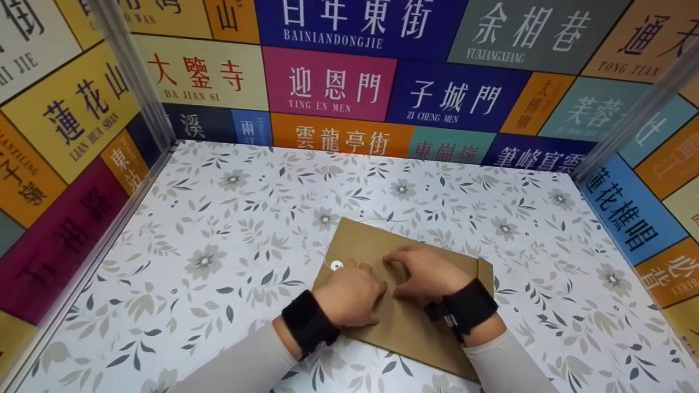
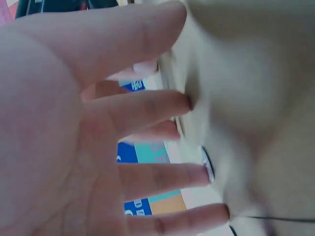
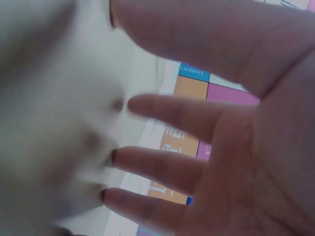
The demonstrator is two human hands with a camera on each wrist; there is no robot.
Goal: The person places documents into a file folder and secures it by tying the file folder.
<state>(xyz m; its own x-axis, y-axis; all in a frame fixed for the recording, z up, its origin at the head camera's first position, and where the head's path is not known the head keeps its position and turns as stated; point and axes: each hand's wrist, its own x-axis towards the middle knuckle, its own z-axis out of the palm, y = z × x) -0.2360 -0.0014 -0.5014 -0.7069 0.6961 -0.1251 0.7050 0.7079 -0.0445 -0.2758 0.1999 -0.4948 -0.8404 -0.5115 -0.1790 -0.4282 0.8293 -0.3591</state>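
Observation:
A brown kraft-paper envelope or document bag point(image 1: 363, 240) lies at an angle on the table, with a small white round button point(image 1: 336, 266) near its left side. A thin string runs from it and trails past its far edge. My left hand point(image 1: 349, 295) rests its fingertips on the left part of the envelope, close to the button. In the left wrist view the fingers reach straight to the brown surface point(image 2: 280, 162). To the right, my right hand point(image 1: 431, 273) touches the envelope's middle with spread fingertips and thumb. Neither hand grips anything visible.
A white tablecloth point(image 1: 207, 229) with grey flowers and leaves covers the table. Panels with coloured street-name signs point(image 1: 327, 87) stand along the back and both sides. Black bands point(image 1: 310, 322) are on both wrists.

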